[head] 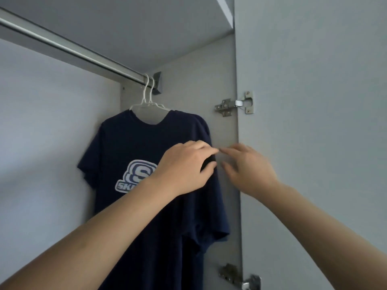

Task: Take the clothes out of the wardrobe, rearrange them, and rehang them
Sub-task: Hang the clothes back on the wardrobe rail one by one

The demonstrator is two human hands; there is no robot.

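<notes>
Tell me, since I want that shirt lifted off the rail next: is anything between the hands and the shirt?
Nothing visible. The left hand already grips the navy shirt at its sleeve edge. The right hand reaches in beside it, open, with only bare wardrobe wall behind. The hangers hook over the rail at its end.

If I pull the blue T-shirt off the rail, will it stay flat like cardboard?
Probably not. The navy T-shirt already sags in soft folds, so it would likely flop. It looks thin and probably light. On the rail, its white wire hangers might swing or slide if tugged.
</notes>
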